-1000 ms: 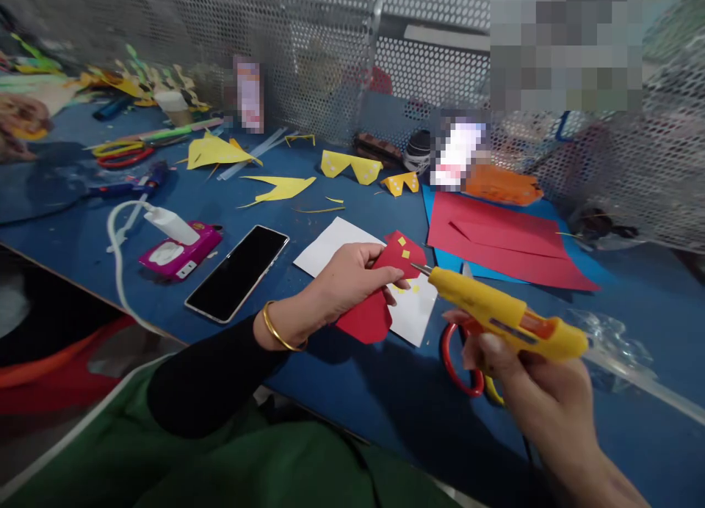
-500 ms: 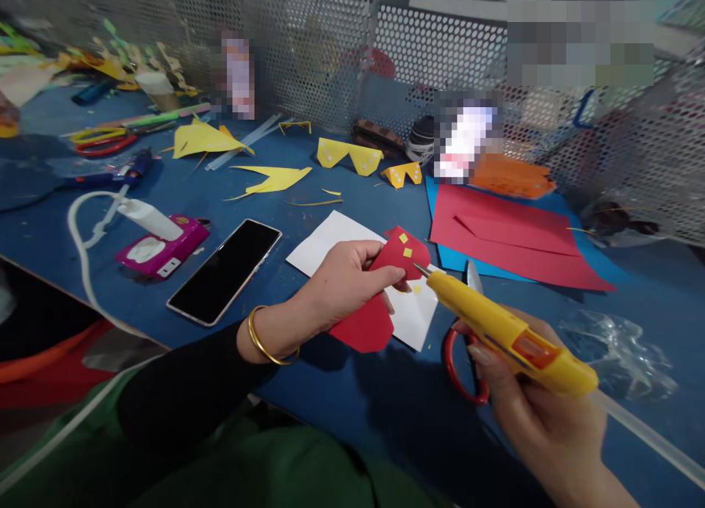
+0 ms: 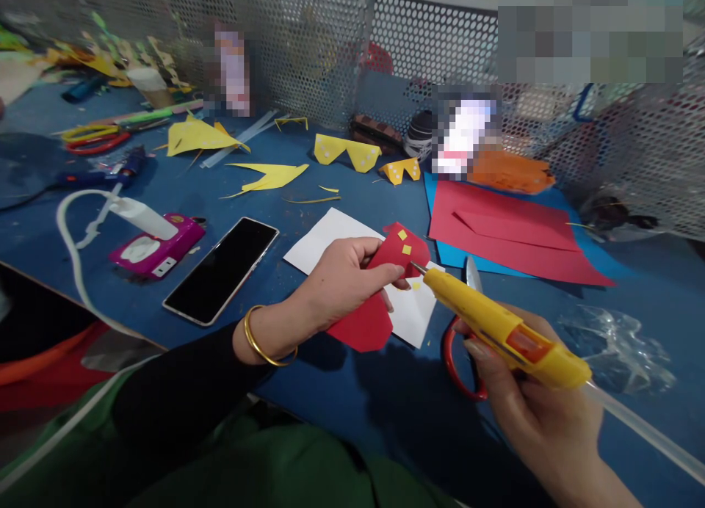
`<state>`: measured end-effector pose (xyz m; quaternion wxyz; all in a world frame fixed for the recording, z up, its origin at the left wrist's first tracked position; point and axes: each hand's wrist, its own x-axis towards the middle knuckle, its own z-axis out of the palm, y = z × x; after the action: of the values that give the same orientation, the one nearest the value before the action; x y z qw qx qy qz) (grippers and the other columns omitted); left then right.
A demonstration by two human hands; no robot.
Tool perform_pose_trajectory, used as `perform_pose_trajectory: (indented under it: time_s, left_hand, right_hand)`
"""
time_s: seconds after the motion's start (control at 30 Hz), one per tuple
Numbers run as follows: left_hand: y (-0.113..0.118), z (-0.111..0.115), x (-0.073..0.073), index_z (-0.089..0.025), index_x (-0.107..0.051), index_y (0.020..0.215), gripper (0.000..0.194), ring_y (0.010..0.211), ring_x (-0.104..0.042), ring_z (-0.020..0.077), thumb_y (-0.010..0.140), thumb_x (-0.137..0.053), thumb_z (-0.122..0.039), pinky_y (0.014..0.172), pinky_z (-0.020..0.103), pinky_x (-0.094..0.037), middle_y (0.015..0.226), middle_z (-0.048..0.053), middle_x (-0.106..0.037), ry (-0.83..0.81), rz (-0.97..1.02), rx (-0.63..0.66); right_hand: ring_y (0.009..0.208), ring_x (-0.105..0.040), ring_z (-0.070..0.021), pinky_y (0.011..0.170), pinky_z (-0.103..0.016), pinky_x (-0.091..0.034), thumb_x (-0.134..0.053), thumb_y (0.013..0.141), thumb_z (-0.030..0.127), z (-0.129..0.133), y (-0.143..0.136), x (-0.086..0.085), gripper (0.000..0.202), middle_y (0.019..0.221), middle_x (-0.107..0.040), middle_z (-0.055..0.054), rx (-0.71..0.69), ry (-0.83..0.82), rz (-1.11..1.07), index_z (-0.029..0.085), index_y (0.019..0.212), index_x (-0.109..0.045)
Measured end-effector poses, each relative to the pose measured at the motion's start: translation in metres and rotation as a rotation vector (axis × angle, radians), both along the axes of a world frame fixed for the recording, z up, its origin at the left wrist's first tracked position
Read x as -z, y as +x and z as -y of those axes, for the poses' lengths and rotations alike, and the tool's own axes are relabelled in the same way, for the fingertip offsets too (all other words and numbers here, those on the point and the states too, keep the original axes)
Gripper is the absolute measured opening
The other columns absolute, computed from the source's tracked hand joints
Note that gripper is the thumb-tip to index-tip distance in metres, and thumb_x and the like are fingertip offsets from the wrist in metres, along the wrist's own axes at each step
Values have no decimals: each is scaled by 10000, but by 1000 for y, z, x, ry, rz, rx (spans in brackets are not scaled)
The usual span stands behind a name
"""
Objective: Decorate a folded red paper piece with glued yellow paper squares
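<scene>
Left hand (image 3: 344,279), thumb on top, has its grip pinching the red cutout (image 3: 362,327) at frame centre; right hand (image 3: 532,405), lower right, curls its grip round the yellow glue gun (image 3: 474,301), nozzle angled upper-left

You have subdued, cool indoor light, and the blue table (image 3: 214,189) sinks into deep gloom nearest your body. A broad, soft shadow below your left hand (image 3: 346,277) and right hand (image 3: 537,398) falls toward you, so the light seems to come from above and beyond. Your gold bangle (image 3: 258,352) glints, and the crumpled clear plastic (image 3: 617,339) shows small highlights. At the far side, a lit screen (image 3: 465,133) burns out to white amid mosaic blocks. Around your glue gun (image 3: 468,295) detail is fairly crisp; the far left edge smears, and the wide lens stretches the borders.
</scene>
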<state>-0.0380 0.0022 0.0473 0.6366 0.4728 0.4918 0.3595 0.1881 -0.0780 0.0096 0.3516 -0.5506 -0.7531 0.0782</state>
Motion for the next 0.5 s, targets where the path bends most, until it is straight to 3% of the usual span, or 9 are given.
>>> perform_pose_trajectory:
  time_s: [0.5]
  left_hand:
    - [-1, 1, 1, -155, -710, 859, 65, 496, -652, 95, 845, -647, -165, 466, 187, -498, 844, 51, -773, 32, -15, 9]
  right_hand:
    - [837, -704, -217, 585, -306, -515, -590, 965, 365, 0, 0, 0, 217, 1026, -698, -84, 2, 25, 23, 218, 1115, -646]
